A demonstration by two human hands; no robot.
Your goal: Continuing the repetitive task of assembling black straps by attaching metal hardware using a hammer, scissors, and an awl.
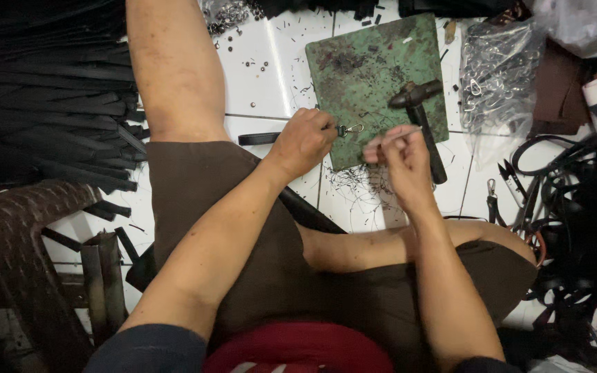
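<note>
While seated at the green mat [367,69], left hand [303,141] closed on black strap [260,138] with metal clasp [351,129] at mat's near edge, right hand [401,153] fingertips pinched narrow beside hammer [423,114].

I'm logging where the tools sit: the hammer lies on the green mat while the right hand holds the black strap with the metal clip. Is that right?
Not quite. The head view shows the left hand, not the right, holding the black strap with the metal clip. The right hand pinches something too small to identify. The hammer does lie on the green mat.
</note>
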